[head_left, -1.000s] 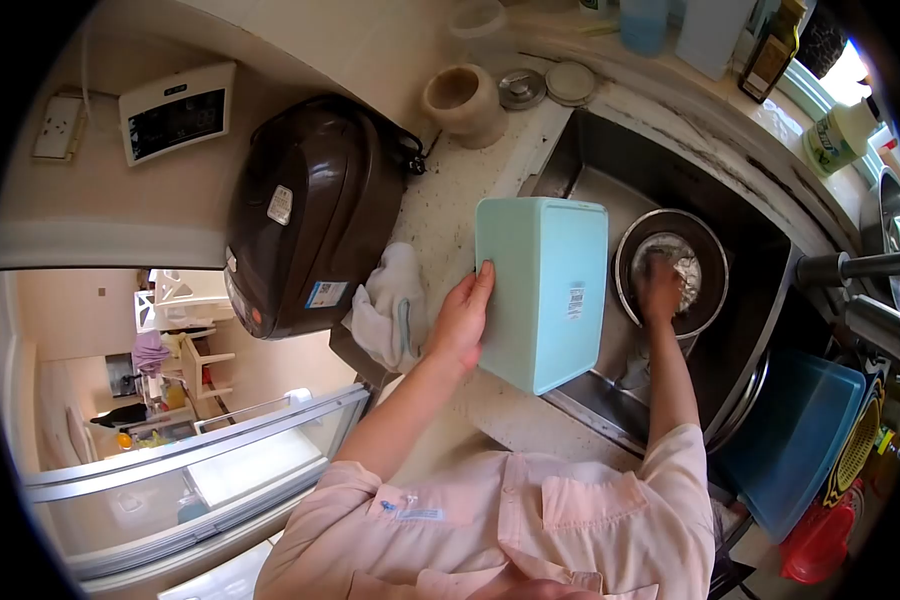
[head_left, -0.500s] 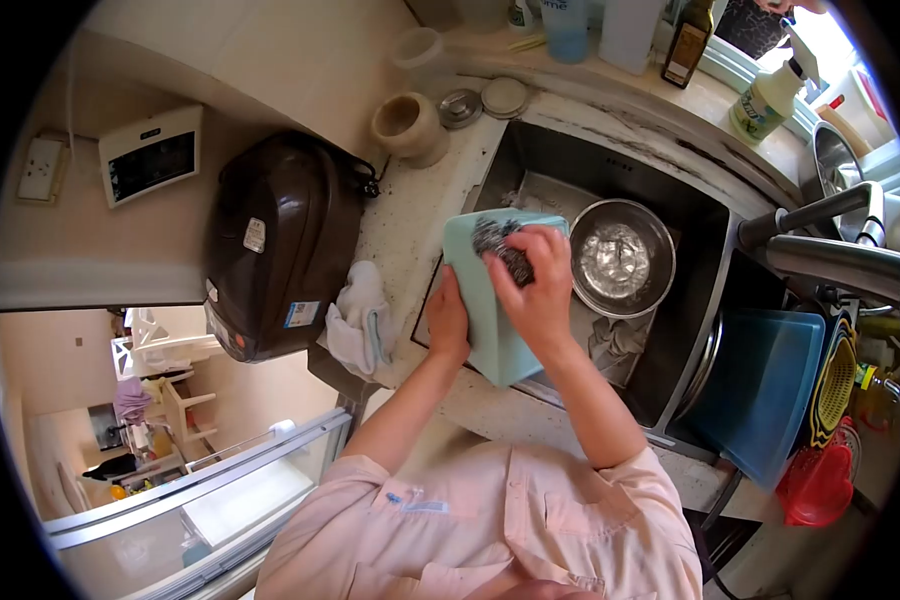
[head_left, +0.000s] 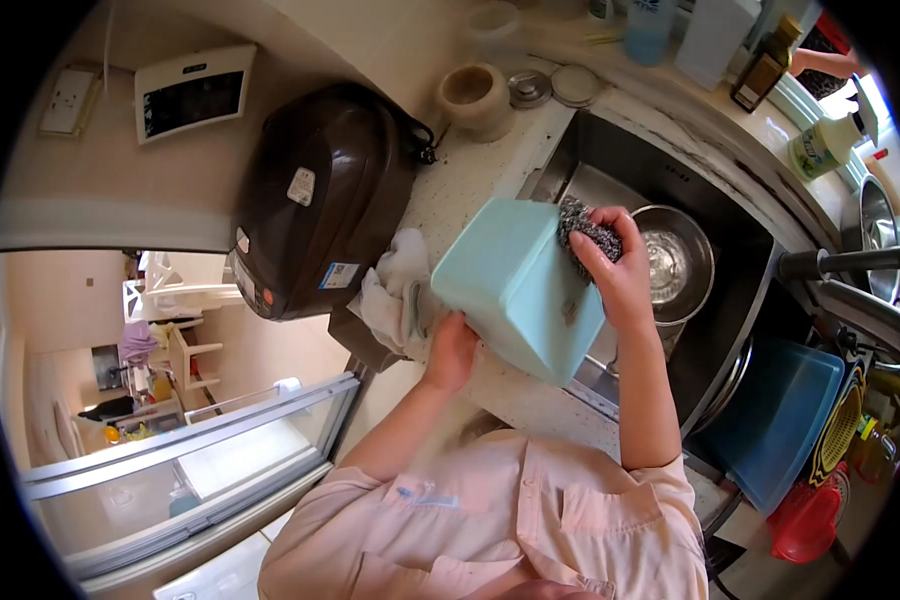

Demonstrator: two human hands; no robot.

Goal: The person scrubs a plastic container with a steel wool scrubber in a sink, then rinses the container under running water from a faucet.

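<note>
A pale turquoise plastic container [head_left: 500, 290] is tilted over the near left edge of the sink [head_left: 735, 310]. My left hand [head_left: 452, 352] grips it from the lower left, with some fingers hidden behind it. In my right hand [head_left: 622, 268] is a grey steel wool scrubber [head_left: 582, 230], pressed against the container's upper right part. A small dark mark shows on the container's side below the scrubber. Behind my right hand, a round metal bowl [head_left: 703, 262] stands in the sink, with what looks like water in it.
A dark brown rice cooker [head_left: 335, 200] and a crumpled white cloth [head_left: 388, 300] sit left of the sink. Beyond are a stone-coloured pot [head_left: 477, 105] and small lids. The faucet [head_left: 840, 262] reaches in from the right, above a blue tray [head_left: 775, 420] and a red basket [head_left: 808, 520].
The container has turned and tipped, showing a different side and its base. My right hand moved with the scrubber from its top face to its right side. The head view has shifted.
</note>
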